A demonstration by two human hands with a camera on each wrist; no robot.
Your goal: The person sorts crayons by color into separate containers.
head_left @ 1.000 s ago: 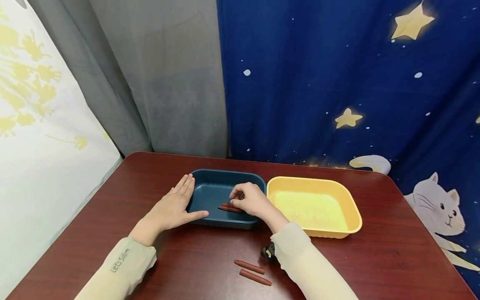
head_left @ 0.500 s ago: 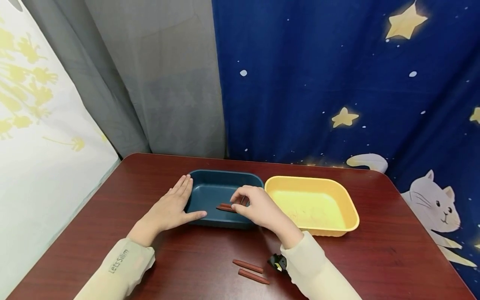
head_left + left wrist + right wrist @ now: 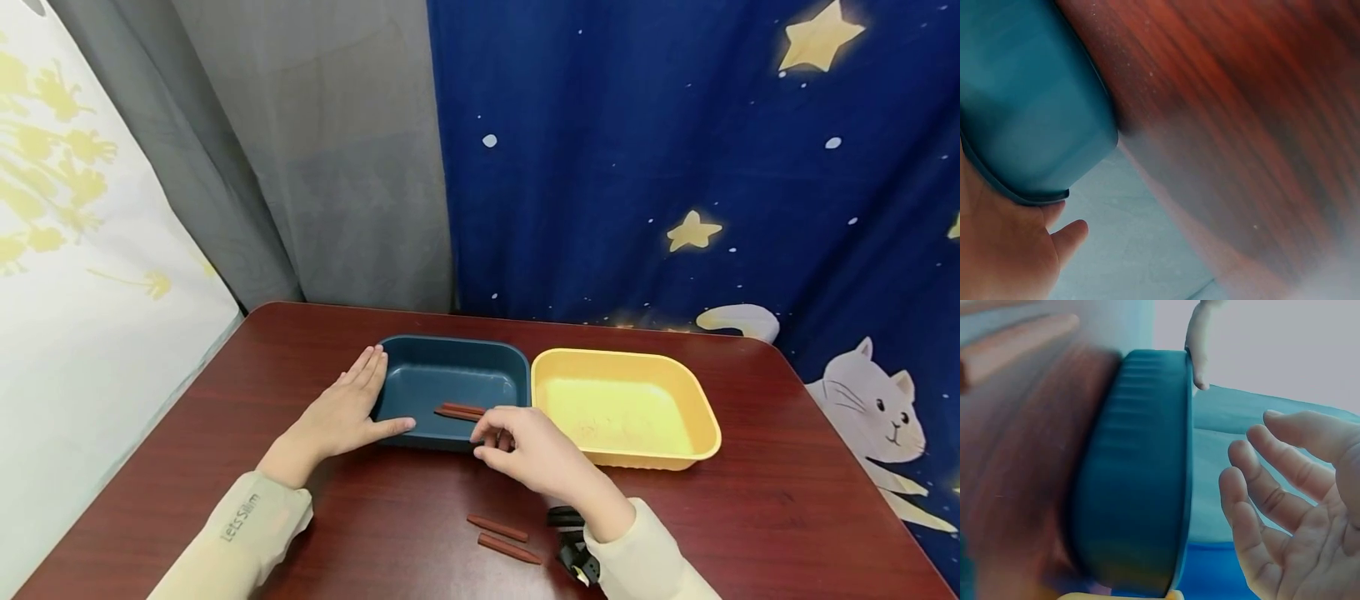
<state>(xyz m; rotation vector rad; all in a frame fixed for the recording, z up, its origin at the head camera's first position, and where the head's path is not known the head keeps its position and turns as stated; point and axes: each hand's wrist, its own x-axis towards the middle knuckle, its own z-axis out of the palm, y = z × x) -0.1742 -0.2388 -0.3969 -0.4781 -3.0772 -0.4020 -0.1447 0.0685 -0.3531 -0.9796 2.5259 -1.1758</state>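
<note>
My left hand (image 3: pixel 341 421) lies on the left end of a dark blue plastic bin (image 3: pixel 420 385), fingers straight along the rim and thumb over the near edge. Inside that bin, at least two reddish-brown crayon-like sticks (image 3: pixel 459 411) lie side by side, partly covered by my right hand (image 3: pixel 534 450). This hand hovers above the bin's near right corner. In the right wrist view its fingers (image 3: pixel 1266 494) are loosely bent with nothing between them. On the table in front lie two more such sticks, the upper stick (image 3: pixel 497 528) and the lower stick (image 3: pixel 509 549), both pointed at one end.
A yellow bin (image 3: pixel 626 400) stands against the right side of the blue one. The dark red wooden table (image 3: pixel 420 517) carries everything. A black wrist device (image 3: pixel 576 554) sits under my right cuff. Blue and grey curtains (image 3: pixel 352 167) hang behind the table.
My right hand has drawn back from over the sticks in the blue bin, toward the near right, and its fingers are off them. My left hand stays on the rim.
</note>
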